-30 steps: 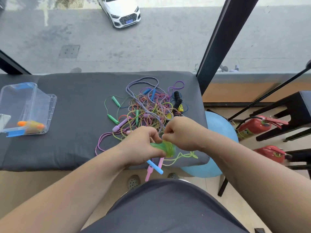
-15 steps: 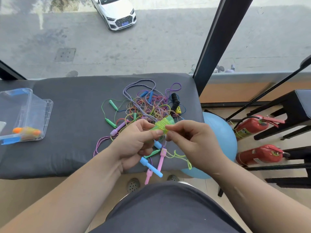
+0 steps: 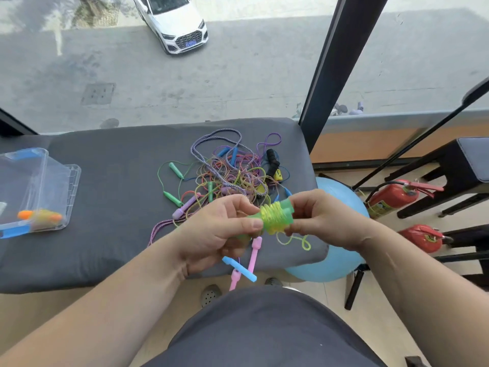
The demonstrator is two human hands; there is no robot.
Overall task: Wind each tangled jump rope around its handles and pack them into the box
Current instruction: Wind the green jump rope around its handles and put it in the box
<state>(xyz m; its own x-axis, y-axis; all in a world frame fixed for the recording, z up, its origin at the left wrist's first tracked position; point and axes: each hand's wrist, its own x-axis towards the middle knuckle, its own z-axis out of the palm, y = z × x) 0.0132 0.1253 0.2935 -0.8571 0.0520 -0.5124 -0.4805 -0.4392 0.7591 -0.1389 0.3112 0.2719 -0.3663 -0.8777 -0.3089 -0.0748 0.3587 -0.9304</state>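
Head view: far left of the tangled pile of ropes (image 3: 232, 170), the clear box (image 3: 72, 186) is sitting on the grey padded bench (image 3: 119, 221), holding one wound orange rope (image 3: 39, 215). Just in front of the pile, the left hand (image 3: 211, 234) is gripping one end of the green handles (image 3: 275, 215), which have yellow-green cord coiled round them. A pink handle (image 3: 254, 251) and a blue handle (image 3: 239, 267) are hanging below that hand. The right hand (image 3: 322, 221) is grasping the bundle's other end, and a loose cord tail (image 3: 304, 245) is dangling beneath. Further right of the pile, a blue ball (image 3: 344, 200) and two red fire extinguishers (image 3: 394, 197) are sitting on the floor.
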